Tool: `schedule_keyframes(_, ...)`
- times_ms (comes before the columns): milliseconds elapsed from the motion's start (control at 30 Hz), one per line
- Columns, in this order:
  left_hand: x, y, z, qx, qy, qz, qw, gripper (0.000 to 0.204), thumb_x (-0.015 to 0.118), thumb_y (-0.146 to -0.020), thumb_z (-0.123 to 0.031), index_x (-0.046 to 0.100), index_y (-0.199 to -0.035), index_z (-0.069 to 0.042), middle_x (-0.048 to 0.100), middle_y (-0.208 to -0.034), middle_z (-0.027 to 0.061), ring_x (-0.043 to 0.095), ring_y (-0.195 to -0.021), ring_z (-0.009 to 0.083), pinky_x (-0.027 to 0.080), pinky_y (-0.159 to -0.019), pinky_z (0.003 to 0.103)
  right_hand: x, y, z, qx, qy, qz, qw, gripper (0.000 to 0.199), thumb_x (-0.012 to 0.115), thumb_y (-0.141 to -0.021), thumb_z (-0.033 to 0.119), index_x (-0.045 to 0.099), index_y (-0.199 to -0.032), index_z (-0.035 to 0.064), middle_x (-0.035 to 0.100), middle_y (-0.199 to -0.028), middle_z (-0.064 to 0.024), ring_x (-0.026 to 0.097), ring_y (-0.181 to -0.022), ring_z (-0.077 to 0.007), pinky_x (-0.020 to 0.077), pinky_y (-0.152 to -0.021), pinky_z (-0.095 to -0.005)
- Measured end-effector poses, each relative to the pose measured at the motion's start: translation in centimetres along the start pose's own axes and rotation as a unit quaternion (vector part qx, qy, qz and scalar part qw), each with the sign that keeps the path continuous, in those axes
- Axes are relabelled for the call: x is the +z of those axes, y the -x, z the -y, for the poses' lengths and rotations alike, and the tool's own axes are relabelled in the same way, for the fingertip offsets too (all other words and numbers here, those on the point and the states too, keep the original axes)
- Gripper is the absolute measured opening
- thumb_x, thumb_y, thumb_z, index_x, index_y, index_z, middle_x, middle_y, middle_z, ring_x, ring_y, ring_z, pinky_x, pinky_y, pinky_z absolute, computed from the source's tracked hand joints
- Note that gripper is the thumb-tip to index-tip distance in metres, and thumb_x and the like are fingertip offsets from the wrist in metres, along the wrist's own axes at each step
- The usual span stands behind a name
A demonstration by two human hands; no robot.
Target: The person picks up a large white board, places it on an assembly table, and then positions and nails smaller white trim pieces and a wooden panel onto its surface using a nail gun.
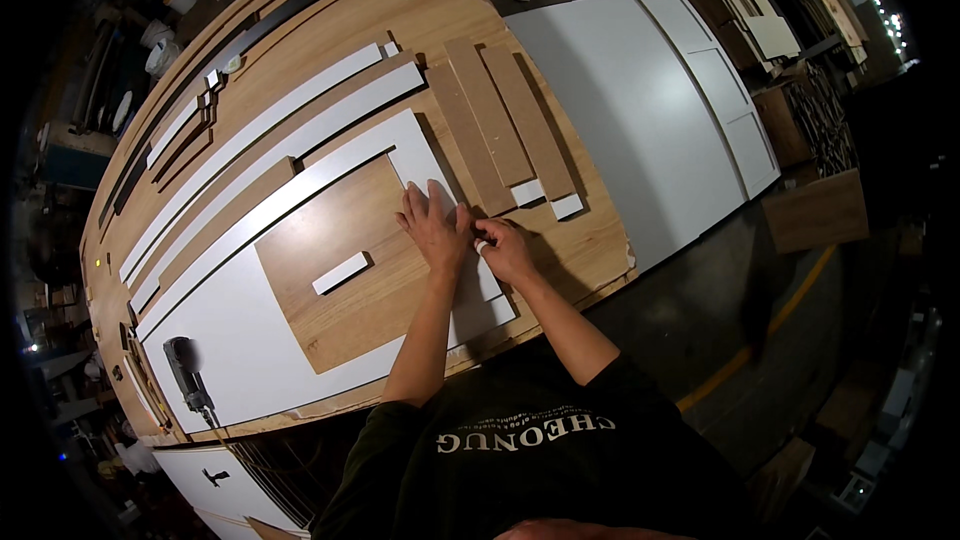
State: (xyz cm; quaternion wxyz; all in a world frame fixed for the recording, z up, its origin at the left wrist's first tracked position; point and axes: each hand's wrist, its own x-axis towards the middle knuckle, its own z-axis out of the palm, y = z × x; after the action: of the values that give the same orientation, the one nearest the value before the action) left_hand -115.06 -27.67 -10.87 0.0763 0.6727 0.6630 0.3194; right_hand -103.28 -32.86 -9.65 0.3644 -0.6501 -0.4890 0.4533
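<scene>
My left hand (437, 230) lies with its fingers spread over the right-hand strip of a white panel frame (418, 152) on the workbench. Close beside it, my right hand (505, 252) has its fingers curled at that strip's outer edge. A small white bit shows by the right fingers; what they grip is hidden. The frame surrounds a wood-grain surface (360, 200), on which a short white block (340, 273) lies. To the left, a black nail gun (186, 372) rests on the frame's wide white part.
Long white-edged strips (270, 105) lie beyond the frame. Several brown fibreboard strips (525, 125) lie to its right. A large white panel (610, 120) adjoins the bench at the right. Dark strips (285, 15) line the far side, and stacked boards (740, 10) stand farther off.
</scene>
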Motion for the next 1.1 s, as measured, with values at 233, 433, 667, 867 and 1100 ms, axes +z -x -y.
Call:
schedule_keyframes(233,-0.1,0.0,0.0,-0.001,0.005,0.016,1.0,0.062,0.068,-0.076,-0.027,0.049,-0.132,-0.007,0.036,-0.14,0.0239,0.028,-0.134,0.0405,0.017,-0.105,0.066,0.4,-0.2,-0.1,0.016,-0.026,0.007,1.0,0.036,0.065,-0.08,0.002,0.059,-0.115,-0.0009,0.064,-0.106,-0.0116,0.062,-0.085,-0.0197,0.0501,-0.075,-0.0304)
schedule_keyframes(433,-0.1,0.1,0.2,0.0,-0.002,0.013,1.0,0.062,0.069,-0.076,-0.027,0.05,-0.131,-0.008,0.037,-0.14,0.023,0.03,-0.133,0.0395,0.018,-0.105,0.065,0.3,-0.2,-0.2,0.013,-0.009,0.008,1.0,0.034,0.065,-0.079,0.002,0.061,-0.113,-0.001,0.064,-0.105,-0.0115,0.062,-0.086,-0.0199,0.05,-0.075,-0.0304)
schedule_keyframes(667,0.1,0.0,-0.2,0.006,-0.006,0.004,1.0,0.061,0.069,-0.075,-0.028,0.052,-0.131,-0.009,0.039,-0.139,0.0241,0.033,-0.132,0.0391,0.019,-0.104,0.064,0.1,-0.5,-0.5,-0.008,-0.014,-0.001,1.0,0.032,0.066,-0.077,0.0,0.061,-0.109,-0.0023,0.063,-0.102,-0.0121,0.063,-0.086,-0.0205,0.0502,-0.075,-0.0305)
schedule_keyframes(867,-0.2,-0.6,0.9,0.008,0.003,0.041,0.999,0.061,0.069,-0.079,-0.028,0.05,-0.131,-0.005,0.035,-0.141,0.0269,0.033,-0.132,0.0404,0.021,-0.106,0.06,-0.4,-0.6,0.4,-0.022,-0.005,0.003,1.0,0.035,0.063,-0.076,0.001,0.061,-0.11,-0.0009,0.062,-0.104,-0.0142,0.063,-0.09,-0.0248,0.0501,-0.079,-0.0334)
schedule_keyframes(1100,-3.9,1.8,2.0,-0.113,0.093,0.087,0.985,0.045,0.063,-0.087,-0.014,0.052,-0.128,0.002,0.051,-0.096,0.009,0.052,-0.073,0.0153,0.046,-0.067,0.03,0.1,0.2,0.7,-0.027,-0.041,-0.04,0.998,0.036,0.062,-0.075,0.0,0.063,-0.111,0.0063,0.062,-0.104,-0.0123,0.061,-0.09,-0.0263,0.0501,-0.08,-0.0362)
